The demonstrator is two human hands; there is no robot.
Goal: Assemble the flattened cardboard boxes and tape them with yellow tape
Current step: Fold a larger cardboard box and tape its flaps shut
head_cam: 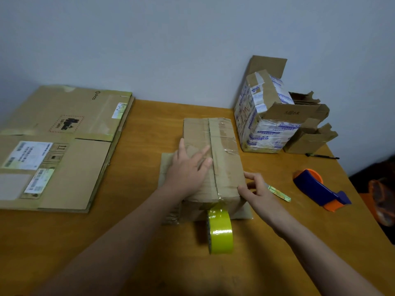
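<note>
A brown cardboard box (222, 146) stands set up at the middle of the wooden table, its two top flaps folded shut with the seam running toward me. My left hand (188, 167) presses flat on the left flap with straight fingers. My right hand (256, 189) touches the box's near right corner with its fingertips. A roll of yellow tape (221, 231) stands on edge just in front of the box, and its free end is stuck to the box's near face below the seam.
Flattened cardboard boxes (57, 146) lie stacked at the left. At the back right stand a box wrapped in printed tape (263, 116) and a smaller open box (307, 137). A blue and orange tape dispenser (320, 189), a pen (322, 156) and a small green item (280, 193) lie right.
</note>
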